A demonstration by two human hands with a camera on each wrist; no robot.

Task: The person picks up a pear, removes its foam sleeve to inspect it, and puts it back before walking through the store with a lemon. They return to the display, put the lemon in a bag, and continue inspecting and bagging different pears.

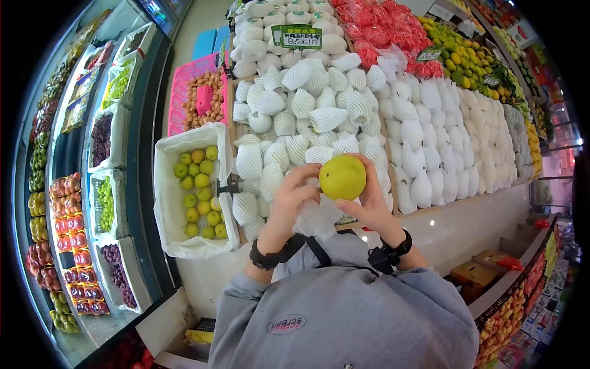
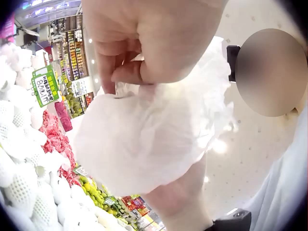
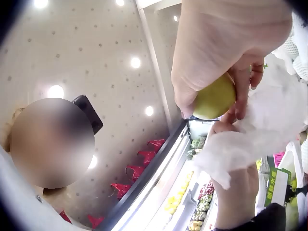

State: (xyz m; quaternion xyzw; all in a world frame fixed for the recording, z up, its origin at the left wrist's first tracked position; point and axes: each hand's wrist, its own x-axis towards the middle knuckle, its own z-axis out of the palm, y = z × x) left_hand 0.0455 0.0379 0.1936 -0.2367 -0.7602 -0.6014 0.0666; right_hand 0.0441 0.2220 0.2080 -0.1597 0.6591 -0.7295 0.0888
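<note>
A yellow-green round fruit (image 1: 342,177) is held up in the right hand (image 1: 376,200), whose thumb and fingers curve round it; the same fruit (image 3: 215,98) shows under the right hand (image 3: 231,43) in the right wrist view. Thin white plastic (image 1: 316,216) hangs from the left hand (image 1: 292,206), beside and below the fruit. In the left wrist view the left hand (image 2: 154,38) pinches the top of this white plastic (image 2: 144,139) between thumb and fingers.
Rows of foam-netted fruit (image 1: 307,104) slope up ahead. To the left stand a white-lined crate (image 1: 161,203) of green fruit and a pink basket (image 1: 178,92) of brown items. A green price sign (image 1: 297,37) stands at the back; boxes (image 1: 476,277) lie at right.
</note>
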